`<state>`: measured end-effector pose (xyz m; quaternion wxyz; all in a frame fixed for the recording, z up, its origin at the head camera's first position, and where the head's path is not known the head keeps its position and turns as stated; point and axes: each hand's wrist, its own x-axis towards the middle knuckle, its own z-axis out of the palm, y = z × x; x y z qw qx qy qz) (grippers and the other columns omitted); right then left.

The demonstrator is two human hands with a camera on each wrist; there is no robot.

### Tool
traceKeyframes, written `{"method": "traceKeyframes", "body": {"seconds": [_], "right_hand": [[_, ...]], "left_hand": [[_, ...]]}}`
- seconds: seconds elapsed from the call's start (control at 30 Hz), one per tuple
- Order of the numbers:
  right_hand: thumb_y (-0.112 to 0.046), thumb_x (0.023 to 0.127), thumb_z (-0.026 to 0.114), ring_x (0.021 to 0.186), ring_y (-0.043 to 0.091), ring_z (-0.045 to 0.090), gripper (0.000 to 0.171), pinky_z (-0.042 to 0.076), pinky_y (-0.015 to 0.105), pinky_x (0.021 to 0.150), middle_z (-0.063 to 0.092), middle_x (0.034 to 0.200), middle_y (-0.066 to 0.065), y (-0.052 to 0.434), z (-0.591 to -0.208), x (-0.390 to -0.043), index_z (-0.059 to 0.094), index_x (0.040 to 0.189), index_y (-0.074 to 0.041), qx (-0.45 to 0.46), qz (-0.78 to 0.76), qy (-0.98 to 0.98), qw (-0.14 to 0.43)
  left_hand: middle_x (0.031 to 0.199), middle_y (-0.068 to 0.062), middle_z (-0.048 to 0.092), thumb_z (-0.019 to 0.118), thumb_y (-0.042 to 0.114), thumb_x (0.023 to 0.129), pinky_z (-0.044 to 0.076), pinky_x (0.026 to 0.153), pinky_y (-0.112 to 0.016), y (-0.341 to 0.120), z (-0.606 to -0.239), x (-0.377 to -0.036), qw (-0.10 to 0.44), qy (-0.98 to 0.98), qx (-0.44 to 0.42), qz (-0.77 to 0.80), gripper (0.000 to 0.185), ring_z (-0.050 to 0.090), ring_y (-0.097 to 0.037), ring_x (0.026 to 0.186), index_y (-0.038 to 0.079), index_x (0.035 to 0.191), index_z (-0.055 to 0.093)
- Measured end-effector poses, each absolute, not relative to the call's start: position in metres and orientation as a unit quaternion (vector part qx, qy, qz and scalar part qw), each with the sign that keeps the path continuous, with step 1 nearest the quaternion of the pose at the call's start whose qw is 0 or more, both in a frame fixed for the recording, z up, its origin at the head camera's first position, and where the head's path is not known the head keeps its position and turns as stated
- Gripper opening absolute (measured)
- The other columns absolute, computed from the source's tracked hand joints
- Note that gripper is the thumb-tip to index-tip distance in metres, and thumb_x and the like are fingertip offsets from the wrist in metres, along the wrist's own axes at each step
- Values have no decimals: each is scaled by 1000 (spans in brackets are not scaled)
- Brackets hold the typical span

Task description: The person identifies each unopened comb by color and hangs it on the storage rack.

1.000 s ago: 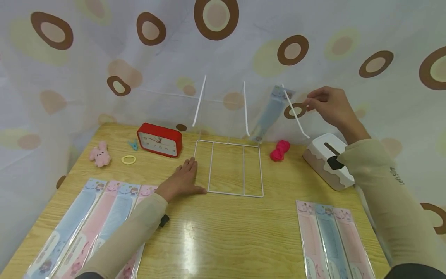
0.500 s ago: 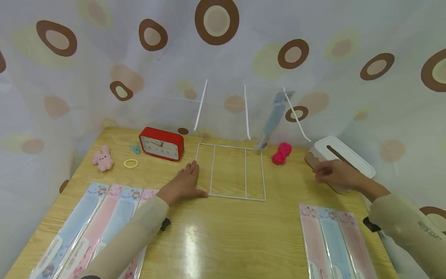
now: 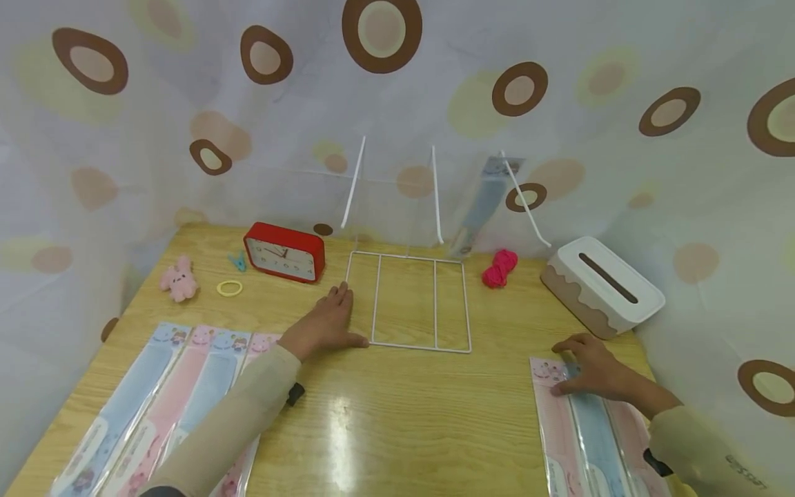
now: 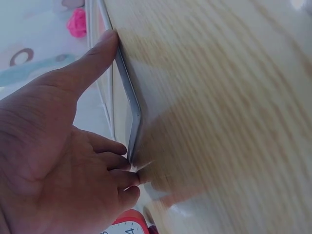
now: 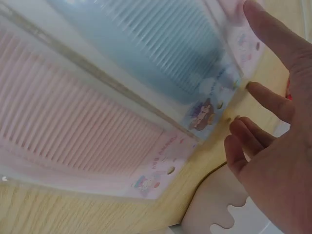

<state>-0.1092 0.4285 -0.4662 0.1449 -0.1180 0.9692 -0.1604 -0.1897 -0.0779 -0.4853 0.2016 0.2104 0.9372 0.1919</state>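
Here the right hand rests with fingers spread and nearly straight on the blue comb pack, middle of three packs at the counter's near right edge; nothing is gripped. The left hand lies flat, pressing the white wire rack's near left corner, likely to steady it. One blue pack hangs on the rack's right rod. A second ago the right hand was up at that rod.
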Motion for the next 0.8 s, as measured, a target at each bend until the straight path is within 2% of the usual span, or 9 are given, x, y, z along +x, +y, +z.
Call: {"method": "traceKeyframes", "body": {"seconds": [0.17, 0.37, 0.47, 0.57, 0.73, 0.8], "right_hand": [[-42, 63, 94, 114, 48, 47, 62, 41, 67, 92, 50, 124, 29, 427, -466, -110, 69, 106, -6, -119, -160, 972, 127], [-36, 63, 95, 110, 48, 48, 53, 42, 67, 92, 51, 119, 29, 423, -461, -114, 68, 96, -5, -117, -166, 971, 129], [-32, 65, 94, 107, 44, 50, 47, 44, 63, 91, 54, 115, 25, 423, -460, -117, 67, 92, -6, -117, -168, 970, 134], [-28, 73, 90, 100, 35, 54, 39, 49, 54, 87, 58, 109, 17, 425, -457, -121, 67, 94, -5, -109, -190, 964, 152], [-22, 87, 79, 85, 19, 59, 26, 53, 32, 74, 64, 94, 4, 427, -444, -125, 66, 99, -3, -102, -247, 945, 186], [-19, 91, 74, 79, 17, 62, 21, 54, 28, 71, 66, 89, 2, 427, -435, -126, 65, 99, -2, -111, -276, 935, 192]], "left_hand": [[164, -25, 3, 73, 52, 87, 13, 122, -50, -77, -482, -190, 204, 937, 209, 192, 110, 6, -41, 152, -10, 155, 13], [164, -26, 5, 74, 51, 86, 14, 121, -51, -77, -480, -189, 202, 938, 205, 194, 109, 7, -41, 151, -10, 155, 15], [164, -25, 5, 74, 51, 87, 14, 121, -51, -77, -479, -189, 204, 938, 203, 193, 109, 7, -41, 152, -10, 155, 15], [164, -25, 4, 74, 51, 86, 13, 121, -51, -77, -478, -190, 205, 938, 203, 193, 109, 6, -41, 152, -9, 155, 15], [165, -23, 4, 74, 53, 86, 13, 122, -50, -77, -481, -191, 209, 938, 200, 192, 110, 5, -39, 152, -8, 156, 15], [165, -23, 4, 74, 53, 85, 13, 122, -50, -77, -482, -191, 209, 938, 200, 192, 110, 5, -39, 152, -8, 156, 15]]}}
